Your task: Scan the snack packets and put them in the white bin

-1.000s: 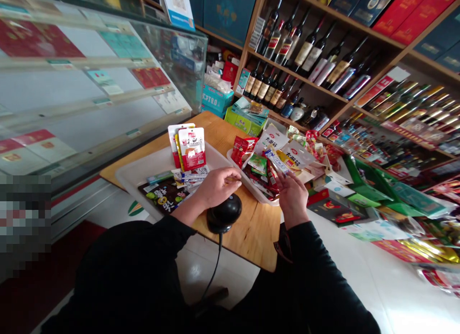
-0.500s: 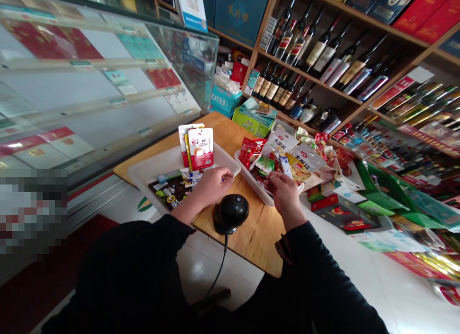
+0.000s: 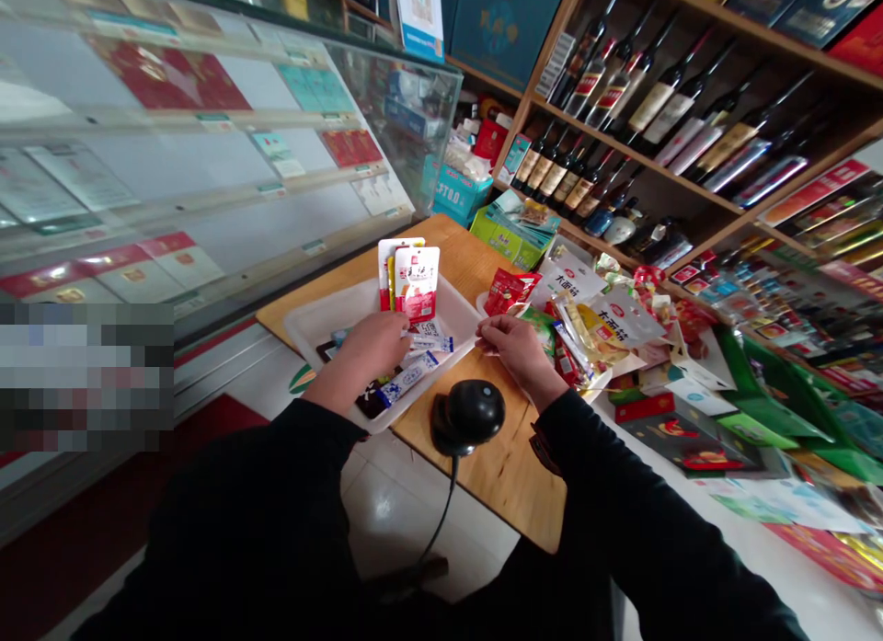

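My left hand [image 3: 372,349] is over the left white plastic tray [image 3: 303,321], fingers curled together beside small blue-and-white stick packets [image 3: 414,376]. Whatever its fingertips hold is hidden. White-and-red snack pouches [image 3: 418,287] stand upright at the back of this tray. Between the two trays is my right hand [image 3: 514,345], thumb and fingers pinched near the left tray's right rim; I cannot make out anything in them. To its right lies a second tray heaped with snacks, among them a red packet [image 3: 509,291] and a yellow packet [image 3: 607,326].
A black scanner-like device [image 3: 475,411] on a cable stands at the front of the wooden table [image 3: 531,475]. A glass display case [image 3: 386,117] is on the left. Bottles [image 3: 652,103] line shelves behind, and boxes and bags crowd the right side.
My left hand has moved left and deeper over the left tray, uncovering blue-and-white stick packets. My right hand has left the snack heap and come left between the trays. The view has shifted slightly.
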A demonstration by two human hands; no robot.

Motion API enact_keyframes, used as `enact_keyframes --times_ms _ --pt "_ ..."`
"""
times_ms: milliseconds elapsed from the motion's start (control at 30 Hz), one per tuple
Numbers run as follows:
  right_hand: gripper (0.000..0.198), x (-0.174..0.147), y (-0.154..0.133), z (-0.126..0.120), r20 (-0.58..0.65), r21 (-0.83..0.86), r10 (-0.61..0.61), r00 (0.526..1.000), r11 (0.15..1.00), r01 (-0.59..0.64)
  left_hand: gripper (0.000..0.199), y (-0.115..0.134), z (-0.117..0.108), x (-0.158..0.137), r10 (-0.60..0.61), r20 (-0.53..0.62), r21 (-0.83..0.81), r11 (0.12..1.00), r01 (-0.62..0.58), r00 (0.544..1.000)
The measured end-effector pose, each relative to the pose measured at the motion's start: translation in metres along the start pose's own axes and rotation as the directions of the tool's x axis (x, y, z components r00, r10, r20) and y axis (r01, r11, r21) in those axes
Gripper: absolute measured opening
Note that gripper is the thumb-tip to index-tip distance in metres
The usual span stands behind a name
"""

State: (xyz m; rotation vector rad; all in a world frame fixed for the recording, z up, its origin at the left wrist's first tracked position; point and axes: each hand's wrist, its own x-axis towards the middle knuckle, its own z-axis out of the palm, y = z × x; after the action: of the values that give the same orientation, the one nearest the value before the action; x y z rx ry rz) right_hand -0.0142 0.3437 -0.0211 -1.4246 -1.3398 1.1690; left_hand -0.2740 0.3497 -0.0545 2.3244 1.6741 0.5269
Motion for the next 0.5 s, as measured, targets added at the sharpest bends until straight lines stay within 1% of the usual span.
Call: enact_keyframes --times_ms 67,133,167,233,300,367,433,500 --pt "0.019 0.010 -0.002 0.007 0.064 -0.107 -0.007 0.998 0.994 0.014 0.023 -0.007 -0.008 0.000 -0.043 0.028 0.033 0.999 0.042 0.999" --pt "0.014 0.021 -0.004 0.014 0.132 -0.261 -0.051 0.990 0.962 0.084 0.026 -0.015 -0.017 0.000 -0.098 0.049 0.086 0.992 0.094 0.994" --pt "0.013 0.026 -0.005 0.017 0.168 -0.355 -0.089 0.982 0.924 0.145 0.027 -0.019 -0.021 0.000 -0.128 0.051 0.120 0.985 0.122 0.990" --pt "0.013 0.037 -0.007 0.024 0.254 -0.519 -0.168 0.953 0.807 0.281 0.028 -0.027 -0.026 0.001 -0.182 0.054 0.185 0.968 0.169 0.982" --pt "0.014 0.047 -0.006 0.032 0.368 -0.618 -0.190 0.910 0.682 0.392 0.027 -0.031 -0.027 0.001 -0.202 0.055 0.197 0.962 0.187 0.978" --pt "0.015 0.057 -0.003 0.041 0.464 -0.669 -0.147 0.873 0.589 0.454 0.026 -0.032 -0.024 0.001 -0.159 0.055 0.132 0.980 0.151 0.986" --pt "0.015 0.066 0.004 0.049 0.521 -0.711 -0.088 0.849 0.507 0.488 0.026 -0.029 -0.017 0.001 -0.085 0.069 0.031 0.996 0.083 0.994" --pt "0.010 0.074 0.014 0.057 0.566 -0.729 -0.045 0.823 0.439 0.525 0.027 -0.026 -0.008 0.000 -0.028 0.117 -0.035 0.999 0.033 0.993"
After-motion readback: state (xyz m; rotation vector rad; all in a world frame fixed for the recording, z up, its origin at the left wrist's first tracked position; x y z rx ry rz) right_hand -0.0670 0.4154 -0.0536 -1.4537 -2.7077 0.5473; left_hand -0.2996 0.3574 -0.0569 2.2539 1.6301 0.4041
